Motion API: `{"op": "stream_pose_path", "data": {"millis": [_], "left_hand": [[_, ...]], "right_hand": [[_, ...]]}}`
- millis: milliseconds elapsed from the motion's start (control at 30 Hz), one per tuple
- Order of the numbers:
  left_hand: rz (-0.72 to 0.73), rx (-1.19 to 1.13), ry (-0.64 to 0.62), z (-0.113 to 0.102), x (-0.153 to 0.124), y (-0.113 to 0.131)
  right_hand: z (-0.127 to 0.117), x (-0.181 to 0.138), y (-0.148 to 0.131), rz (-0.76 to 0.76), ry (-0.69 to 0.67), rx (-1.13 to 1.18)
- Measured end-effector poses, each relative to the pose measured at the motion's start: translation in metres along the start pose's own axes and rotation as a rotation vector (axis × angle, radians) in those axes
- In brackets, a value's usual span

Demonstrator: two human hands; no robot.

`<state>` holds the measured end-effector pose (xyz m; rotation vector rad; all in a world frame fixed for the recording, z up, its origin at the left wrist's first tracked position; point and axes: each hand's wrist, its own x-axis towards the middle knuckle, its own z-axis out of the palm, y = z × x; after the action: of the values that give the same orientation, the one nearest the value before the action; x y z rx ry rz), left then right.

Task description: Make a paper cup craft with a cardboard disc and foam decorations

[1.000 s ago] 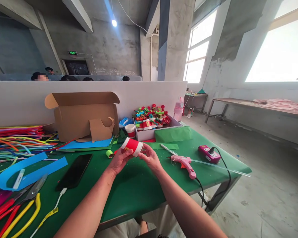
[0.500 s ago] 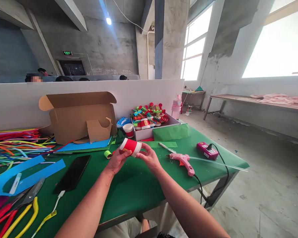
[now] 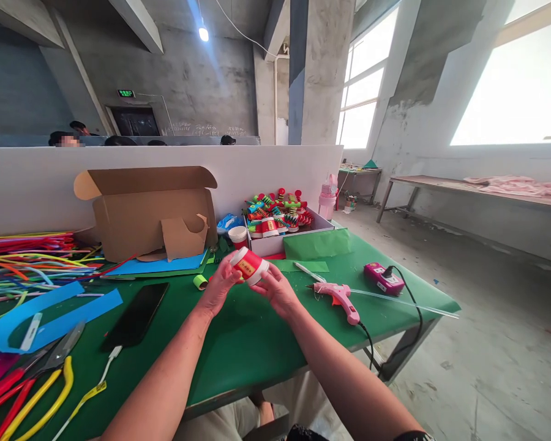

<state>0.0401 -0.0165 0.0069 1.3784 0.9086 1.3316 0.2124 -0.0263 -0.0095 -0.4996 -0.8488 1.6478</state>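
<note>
Held above the green tabletop (image 3: 257,349) is a paper cup (image 3: 249,265), grasped from both ends: the left grip (image 3: 218,286) has its left end, the right grip (image 3: 279,293) its right. The step in hand looks like turning or checking it — the next move probably calls for light, even pressure, since thin paper could dent. The cup lies tilted on its side, white at both ends, its red band bearing gold lettering. Farther back, a second cup (image 3: 237,236) stands beside a box (image 3: 267,247) heaped with colourful pieces.
</note>
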Motion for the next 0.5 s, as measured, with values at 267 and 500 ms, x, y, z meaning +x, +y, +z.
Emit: {"op": "stream_pose_path", "data": {"millis": [267, 500], "left_hand": [[0.636, 0.769, 0.059, 0.01, -0.006, 0.0], [0.759, 1.066, 0.242, 0.03, -0.009, 0.004]], "right_hand": [[-0.012, 0.01, 0.007, 0.196, 0.001, 0.217], [-0.011, 0.012, 0.011, 0.206, -0.054, 0.175]]}}
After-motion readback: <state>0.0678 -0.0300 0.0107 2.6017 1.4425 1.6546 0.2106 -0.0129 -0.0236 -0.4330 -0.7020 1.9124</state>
